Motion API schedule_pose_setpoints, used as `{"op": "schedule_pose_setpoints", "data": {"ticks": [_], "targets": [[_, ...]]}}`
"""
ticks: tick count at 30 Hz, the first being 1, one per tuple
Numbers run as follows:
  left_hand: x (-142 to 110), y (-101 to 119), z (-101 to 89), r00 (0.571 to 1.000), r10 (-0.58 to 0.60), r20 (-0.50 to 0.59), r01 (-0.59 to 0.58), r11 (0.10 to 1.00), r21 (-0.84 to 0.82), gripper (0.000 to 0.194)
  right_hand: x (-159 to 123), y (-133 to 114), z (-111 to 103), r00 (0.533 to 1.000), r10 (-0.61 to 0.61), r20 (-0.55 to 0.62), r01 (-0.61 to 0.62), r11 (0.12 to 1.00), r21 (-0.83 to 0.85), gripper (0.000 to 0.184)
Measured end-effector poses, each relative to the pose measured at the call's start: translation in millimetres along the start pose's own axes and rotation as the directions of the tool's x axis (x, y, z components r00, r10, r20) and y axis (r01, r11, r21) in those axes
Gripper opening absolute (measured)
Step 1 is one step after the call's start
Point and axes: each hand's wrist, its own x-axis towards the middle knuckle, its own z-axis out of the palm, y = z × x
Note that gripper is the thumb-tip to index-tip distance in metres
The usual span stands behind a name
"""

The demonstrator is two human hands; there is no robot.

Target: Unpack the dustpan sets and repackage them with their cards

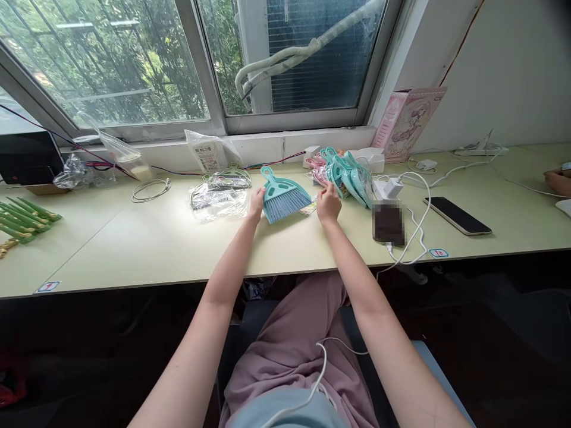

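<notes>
My left hand (256, 205) is closed on the left edge of a mint-green hand brush (285, 199) with grey-blue bristles. Its looped handle points toward the window, and the bristles face me; a dustpan of the same colour seems to lie against it. My right hand (329, 205) is closed beside the brush's right corner. What its fingers pinch is hidden. A small printed card (308, 208) lies between the brush and that hand. Just beyond are several mint-green brush-and-dustpan pieces (350, 172), some in clear plastic, with pink ones (317, 169) at their left.
Clear plastic packages (218, 196) lie left of the brush, near a coiled white cable (150, 190). On the right are a charger (389, 189) with white cables, a pixelated dark object (388, 223), a phone (457, 215) and a pink box (408, 125). Green bundles (27, 219) lie far left.
</notes>
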Motion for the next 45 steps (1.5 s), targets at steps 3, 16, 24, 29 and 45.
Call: {"op": "schedule_pose_setpoints", "data": {"ticks": [3, 16, 24, 29, 45], "targets": [[-13.7, -4.0, 24.4, 0.994, -0.005, 0.114, 0.003, 1.000, 0.018, 0.023, -7.2, -9.0, 1.7, 0.959, -0.280, 0.052, 0.280, 0.960, 0.011, 0.038], [-39.6, 4.5, 42.4, 0.923, 0.011, 0.384, -0.063, 0.990, 0.124, 0.038, -6.6, -15.0, 3.8, 0.991, -0.073, 0.108, 0.085, 0.991, -0.104, 0.050], [-38.4, 15.3, 37.8, 0.888, 0.012, 0.460, -0.083, 0.988, 0.133, 0.041, -4.8, -14.7, 0.8, 0.997, -0.014, 0.072, 0.010, 0.998, 0.063, 0.049], [-31.2, 9.7, 38.8, 0.892, 0.066, 0.447, -0.172, 0.964, 0.201, 0.035, -6.1, -15.8, -0.2, 0.999, -0.020, 0.045, 0.014, 0.992, 0.123, 0.049], [-38.4, 12.4, 39.8, 0.911, 0.136, 0.390, -0.291, 0.881, 0.372, 0.028, -16.3, -18.6, 3.6, 0.974, -0.221, 0.050, 0.225, 0.967, -0.119, 0.049]]}}
